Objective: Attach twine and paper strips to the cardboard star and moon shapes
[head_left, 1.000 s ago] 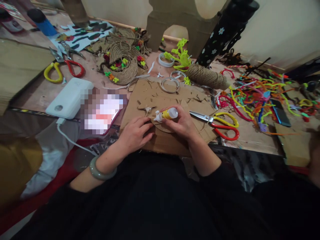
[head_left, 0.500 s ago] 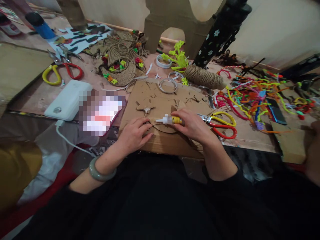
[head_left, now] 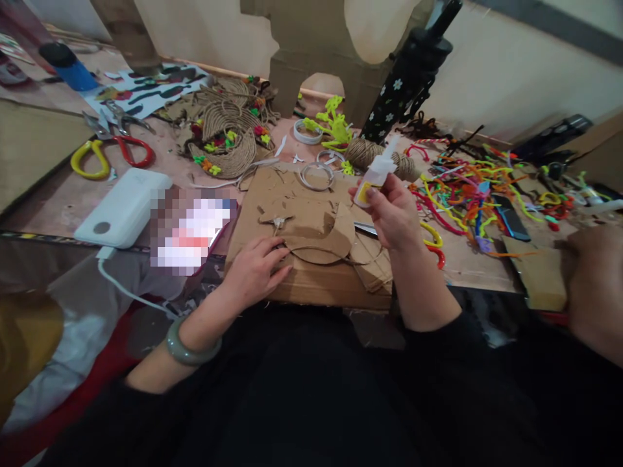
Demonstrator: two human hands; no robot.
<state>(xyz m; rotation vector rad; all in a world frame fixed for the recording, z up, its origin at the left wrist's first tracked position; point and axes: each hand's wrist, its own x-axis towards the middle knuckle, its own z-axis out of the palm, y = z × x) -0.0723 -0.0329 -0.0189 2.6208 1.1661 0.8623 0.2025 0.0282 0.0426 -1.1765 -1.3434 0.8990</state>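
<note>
My right hand (head_left: 394,217) is raised above the table and holds a small white glue bottle (head_left: 376,176) with a yellow label, its nozzle pointing up and away. My left hand (head_left: 256,269) rests flat on a brown cardboard sheet (head_left: 311,279), its fingertips pressing the left edge of a rounded cardboard cutout (head_left: 316,233). A thin jute cord runs along the cutout's lower edge. A small knotted bit of twine (head_left: 277,222) lies on the cardboard just above my left fingers.
Red-and-yellow scissors (head_left: 431,240) lie partly hidden behind my right hand; another pair (head_left: 109,152) lies far left. A white power bank (head_left: 121,207), a jute spool (head_left: 374,155), coiled jute pieces (head_left: 228,136), a pipe-cleaner pile (head_left: 477,194) and a phone (head_left: 509,217) crowd the table. Another person's hand (head_left: 594,285) is at the right.
My right hand has lifted the glue bottle off the cardboard cutout, up and to the right, turning its nozzle from leftward to upward. My left hand stays on the cutout's edge.
</note>
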